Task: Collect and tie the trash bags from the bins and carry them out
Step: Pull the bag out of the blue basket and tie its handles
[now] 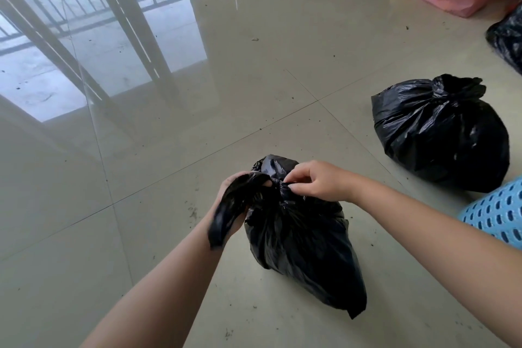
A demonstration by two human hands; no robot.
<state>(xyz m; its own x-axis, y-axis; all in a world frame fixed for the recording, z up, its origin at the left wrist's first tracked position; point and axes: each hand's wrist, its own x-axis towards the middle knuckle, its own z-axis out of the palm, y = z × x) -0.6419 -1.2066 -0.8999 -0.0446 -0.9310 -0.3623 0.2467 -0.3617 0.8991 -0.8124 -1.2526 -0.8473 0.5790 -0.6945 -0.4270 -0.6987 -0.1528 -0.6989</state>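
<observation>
I am watching both hands working at the gathered neck of a black trash bag (299, 237) sitting on the tiled floor (141, 206) in the near centre. The left hand (236, 200) is gripping a loose flap of plastic; the right hand (316, 181) is pinching the knot. A tied black trash bag (440, 133) is sitting to the right, beside a blue perforated bin (497, 213).

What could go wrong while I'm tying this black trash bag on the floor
The knot may slip: your left hand grips one loose flap and your right hand only pinches the gathered neck of the black trash bag, so it looks unfinished. The thin plastic could tear if pulled hard. Grit scattered on the glossy tiled floor might snag the bag if it is dragged rather than lifted.
</observation>
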